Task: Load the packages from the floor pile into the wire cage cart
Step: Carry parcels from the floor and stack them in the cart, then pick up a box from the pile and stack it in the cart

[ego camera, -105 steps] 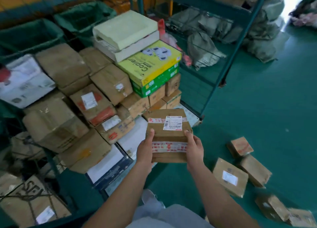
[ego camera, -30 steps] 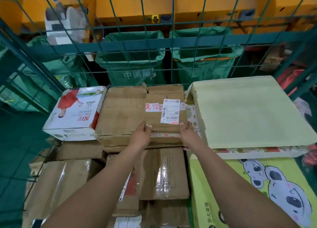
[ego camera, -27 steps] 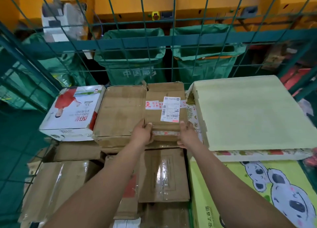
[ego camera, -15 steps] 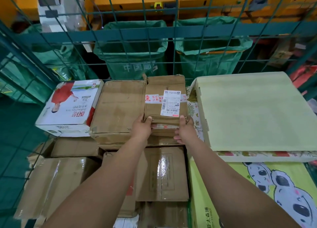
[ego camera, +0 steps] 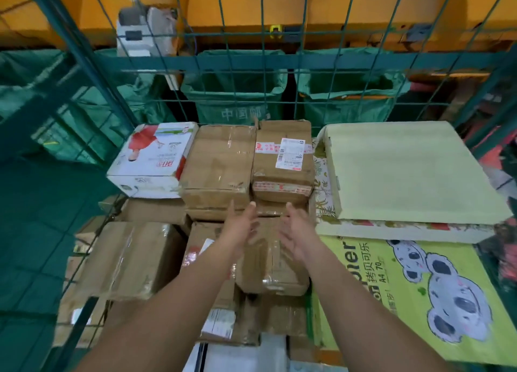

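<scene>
step: placement of one box [ego camera: 282, 163] looks finished; hands are off it, so the release part of this cycle is in hand.
box: small brown carton with a white label, on top of the stack in the cart [ego camera: 251, 35], at the back edge near the rear mesh.
box seating: flat, label up, wedged between the big brown carton [ego camera: 219, 161] on its left and the pale green flat box [ego camera: 402, 170] on its right. Touching the carton; a patterned strip shows on the green box's side, contact there unclear.
left hand [ego camera: 240, 226]: empty, fingers straight and spread, just in front of the box, not touching it.
right hand [ego camera: 296, 229]: empty, fingers relaxed and wide, also just short of the box's front edge.
stack: top layer also has a white-and-red printed box [ego camera: 154, 159] at the back-left corner; more taped cartons lower down toward the front; a yellow-green paper case [ego camera: 405, 293] at front right.
beyond cart: green sacks [ego camera: 235, 91] behind the rear mesh.
floor pile: not in view here, so remaining count cannot be told.
progress: cart well filled, top layer partly built; judged mid-task.
next move needs: pull both arms clear of the cage, turn to the pile, take another parcel two-handed.
free slot: lower step at the front of the stack, above the taped cartons.
risk: box sits on uneven cartons; it may tip forward if bumped.
</scene>
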A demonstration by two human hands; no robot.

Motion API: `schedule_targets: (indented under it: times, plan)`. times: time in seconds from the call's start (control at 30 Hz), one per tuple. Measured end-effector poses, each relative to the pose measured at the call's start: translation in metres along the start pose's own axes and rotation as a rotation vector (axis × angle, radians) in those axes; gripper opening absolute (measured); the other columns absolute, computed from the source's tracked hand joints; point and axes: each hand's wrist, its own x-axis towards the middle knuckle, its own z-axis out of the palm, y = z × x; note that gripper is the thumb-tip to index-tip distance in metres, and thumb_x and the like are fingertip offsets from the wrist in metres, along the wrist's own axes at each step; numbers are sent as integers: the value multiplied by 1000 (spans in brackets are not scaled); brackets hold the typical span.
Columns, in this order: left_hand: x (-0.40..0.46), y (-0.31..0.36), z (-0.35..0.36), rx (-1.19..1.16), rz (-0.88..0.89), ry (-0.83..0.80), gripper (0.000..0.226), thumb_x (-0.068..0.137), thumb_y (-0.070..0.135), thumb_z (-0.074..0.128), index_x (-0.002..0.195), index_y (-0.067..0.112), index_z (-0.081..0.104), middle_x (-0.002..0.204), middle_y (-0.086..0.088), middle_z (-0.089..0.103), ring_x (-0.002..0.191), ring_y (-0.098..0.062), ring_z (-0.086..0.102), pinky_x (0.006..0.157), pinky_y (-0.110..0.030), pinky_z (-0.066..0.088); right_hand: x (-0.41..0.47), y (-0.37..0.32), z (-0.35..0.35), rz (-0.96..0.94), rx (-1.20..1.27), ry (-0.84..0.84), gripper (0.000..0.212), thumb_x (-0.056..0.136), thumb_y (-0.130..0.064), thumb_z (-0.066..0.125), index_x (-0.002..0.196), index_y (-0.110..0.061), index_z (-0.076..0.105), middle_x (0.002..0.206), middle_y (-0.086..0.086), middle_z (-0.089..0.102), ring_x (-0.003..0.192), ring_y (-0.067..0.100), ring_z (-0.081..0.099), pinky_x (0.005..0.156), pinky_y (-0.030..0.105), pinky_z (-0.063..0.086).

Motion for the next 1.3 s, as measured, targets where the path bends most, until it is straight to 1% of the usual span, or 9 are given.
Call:
schedule_targets:
  times: [0.07,0.27,0.37,0.47,0.6,0.7,0.83,1.03,1.3]
  plan:
    - [-28,-17,-22,-15,-31,-20,75,102,41,61,161,33,15,113,-1,70,102,-20,68,91,-36,52,-33,18,13,25,-22,-54,46,107,-42,48,148,-25,39,142,9,56,114,23,60,104,40,50]
    - [-130,-65,-119,-137,-37,35,37,105,34,54,140,30,43,95,0,73,88,-20,64,78,-31,47,-136,100,72,104,-100,-151,20,110,-33,41,120,-23,56,103,2,70,95,17,67,102,38,51]
    - [-180,-102,-182,-217,-29,100,23,106,35,54,126,25,55,80,3,76,78,-17,64,71,-29,48,-182,161,103,156,-142,-239,25,108,-28,45,123,-16,63,112,6,73,92,16,71,90,33,56]
    - [-232,-148,-252,-283,-42,177,37,105,37,54,137,19,51,100,-2,77,86,-16,70,75,-31,53,-233,227,131,194,-201,-319,27,107,-31,47,112,-13,67,105,6,73,90,17,69,88,33,56]
    - [-316,-208,-338,-430,-74,319,25,107,35,52,130,25,52,108,-3,71,93,-18,68,87,-35,50,-304,315,162,280,-333,-387,32,109,-33,45,132,-13,55,113,7,67,93,18,65,79,30,53]
    - [-381,-255,-399,-525,-83,396,12,106,32,53,105,21,58,91,-3,67,76,-15,62,75,-30,48,-366,380,186,332,-454,-453,28,108,-36,48,124,-16,58,116,8,66,84,17,64,68,27,51]
    - [-453,-316,-461,-690,-89,535,12,106,30,51,99,21,56,88,-3,64,70,-13,57,59,-24,42,-430,460,209,380,-631,-528,24,106,-37,53,108,-14,61,104,6,67,82,18,63,69,27,52]
    - [-555,-402,-541,-912,-126,746,21,106,32,52,124,22,55,104,-2,68,93,-17,63,85,-35,48,-510,567,246,384,-916,-632,22,106,-31,54,113,-12,63,99,7,69,78,18,63,79,31,56]
    - [-656,-482,-600,-1227,-72,1018,18,107,26,51,123,19,54,102,-3,68,88,-16,63,84,-34,50,-604,667,286,376,-1215,-909,16,105,-29,52,106,-17,63,96,4,69,79,17,63,70,29,53]
